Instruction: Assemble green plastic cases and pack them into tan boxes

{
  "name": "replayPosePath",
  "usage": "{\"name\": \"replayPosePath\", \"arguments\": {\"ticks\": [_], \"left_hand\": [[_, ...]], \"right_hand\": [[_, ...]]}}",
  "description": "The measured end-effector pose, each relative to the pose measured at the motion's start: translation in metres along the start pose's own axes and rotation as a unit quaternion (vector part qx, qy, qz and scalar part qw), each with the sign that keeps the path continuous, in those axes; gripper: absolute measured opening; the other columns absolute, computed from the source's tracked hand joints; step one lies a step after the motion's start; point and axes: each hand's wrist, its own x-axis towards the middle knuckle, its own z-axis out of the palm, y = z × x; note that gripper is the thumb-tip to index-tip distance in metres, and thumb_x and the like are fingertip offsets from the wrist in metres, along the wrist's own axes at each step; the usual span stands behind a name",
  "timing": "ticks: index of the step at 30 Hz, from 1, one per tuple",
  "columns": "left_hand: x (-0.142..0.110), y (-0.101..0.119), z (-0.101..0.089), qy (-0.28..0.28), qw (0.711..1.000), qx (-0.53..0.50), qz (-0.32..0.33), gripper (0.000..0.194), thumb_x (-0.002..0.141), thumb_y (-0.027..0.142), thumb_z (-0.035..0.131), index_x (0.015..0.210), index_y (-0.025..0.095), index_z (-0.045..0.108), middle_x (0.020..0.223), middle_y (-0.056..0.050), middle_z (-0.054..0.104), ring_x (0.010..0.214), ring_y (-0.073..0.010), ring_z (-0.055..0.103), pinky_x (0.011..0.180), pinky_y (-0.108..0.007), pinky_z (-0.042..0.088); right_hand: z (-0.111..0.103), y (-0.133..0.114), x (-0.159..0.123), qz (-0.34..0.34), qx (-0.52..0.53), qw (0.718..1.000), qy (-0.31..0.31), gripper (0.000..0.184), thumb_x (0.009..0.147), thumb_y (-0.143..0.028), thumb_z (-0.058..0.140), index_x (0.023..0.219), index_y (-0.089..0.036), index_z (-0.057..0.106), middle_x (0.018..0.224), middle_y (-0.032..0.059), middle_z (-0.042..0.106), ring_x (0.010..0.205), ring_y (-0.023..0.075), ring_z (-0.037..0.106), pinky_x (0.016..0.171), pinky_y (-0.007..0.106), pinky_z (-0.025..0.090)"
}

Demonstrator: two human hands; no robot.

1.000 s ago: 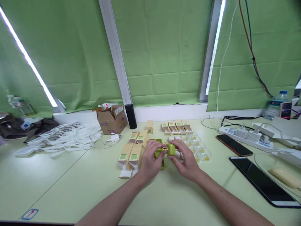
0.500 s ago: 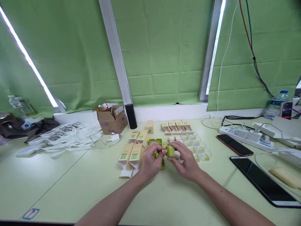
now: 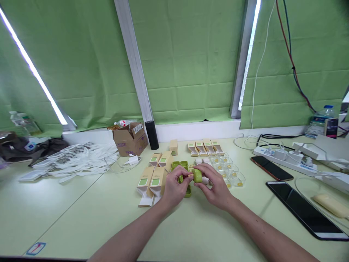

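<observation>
My right hand (image 3: 215, 185) is closed around a small rounded green case (image 3: 197, 176), gripping it between thumb and fingers above the table. My left hand (image 3: 176, 185) pinches a thin tan piece (image 3: 190, 175) against the case's left side; its exact kind is too small to make out. Behind and below my hands lie more green cases (image 3: 184, 164), partly hidden by my fingers. Small tan pieces (image 3: 191, 166) lie beside them. Several white pieces (image 3: 205, 160) sit near my right fingers, next to clear plastic holders (image 3: 235, 174) with yellow centres.
Tan cartons with open flaps (image 3: 157, 179) stand left of my hands, more cartons (image 3: 201, 147) behind. Further left are a cardboard box (image 3: 130, 141), a black cylinder (image 3: 152, 135) and white cables (image 3: 79, 160). A phone (image 3: 272, 168), tablet (image 3: 305, 209) and power strip (image 3: 285, 159) lie right.
Both hands stay in nearly the same place. The tan piece between my left fingertips and the green case shows slightly differently; the case has turned a little.
</observation>
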Motion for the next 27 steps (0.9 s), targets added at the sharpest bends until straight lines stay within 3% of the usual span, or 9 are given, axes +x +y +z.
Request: {"name": "replayPosePath", "arguments": {"ticks": [3, 9, 13, 17, 27], "left_hand": [[0.0008, 0.0002, 0.0, 0.015, 1.0, 0.003, -0.016, 0.013, 0.09, 0.031, 0.077, 0.087, 0.019, 0.075, 0.085, -0.005, 0.07, 0.079, -0.0187, 0.066, 0.072, -0.031, 0.054], [0.0029, 0.0024, -0.0024, 0.01, 0.999, 0.036, -0.005, 0.016, 0.088, 0.026, 0.077, 0.103, 0.021, 0.077, 0.099, -0.008, 0.073, 0.095, -0.023, 0.068, 0.081, -0.035, 0.057], [0.0039, 0.0058, -0.0054, -0.004, 0.998, 0.066, 0.012, 0.033, 0.086, 0.02, 0.078, 0.119, 0.023, 0.074, 0.11, -0.009, 0.073, 0.109, -0.0267, 0.065, 0.093, -0.04, 0.056], [0.0043, 0.0082, -0.0073, -0.025, 0.996, 0.086, 0.03, 0.035, 0.089, 0.024, 0.078, 0.124, 0.024, 0.073, 0.116, -0.011, 0.073, 0.118, -0.0297, 0.061, 0.098, -0.044, 0.055], [0.005, 0.0058, -0.0029, -0.06, 0.994, 0.091, 0.015, 0.044, 0.089, 0.023, 0.082, 0.132, 0.026, 0.073, 0.127, -0.009, 0.072, 0.127, -0.0299, 0.056, 0.109, -0.048, 0.051]], "right_hand": [[0.0022, -0.0042, 0.0026, 0.055, 0.069, 0.996, 0.001, 0.041, 0.1, -0.029, 0.067, 0.141, -0.033, 0.064, 0.129, 0.0116, 0.065, 0.106, 0.0263, 0.07, 0.086, 0.044, 0.068], [0.006, -0.0021, 0.0036, 0.117, 0.168, 0.979, -0.002, 0.039, 0.105, -0.04, 0.063, 0.143, -0.034, 0.066, 0.133, 0.011, 0.062, 0.108, 0.0223, 0.067, 0.087, 0.039, 0.066], [0.0066, 0.0024, 0.0026, 0.132, 0.149, 0.98, 0.025, 0.047, 0.103, -0.04, 0.065, 0.149, -0.035, 0.06, 0.132, 0.0095, 0.065, 0.116, 0.0237, 0.066, 0.094, 0.042, 0.065], [0.0068, 0.0035, 0.0021, 0.138, 0.125, 0.981, 0.061, 0.054, 0.097, -0.031, 0.07, 0.149, -0.034, 0.055, 0.124, 0.0078, 0.069, 0.117, 0.0244, 0.069, 0.097, 0.043, 0.064], [0.0046, 0.0021, 0.001, 0.061, 0.01, 0.997, 0.047, 0.052, 0.097, -0.021, 0.067, 0.146, -0.031, 0.054, 0.13, 0.0112, 0.071, 0.114, 0.0289, 0.07, 0.092, 0.047, 0.063]]}}
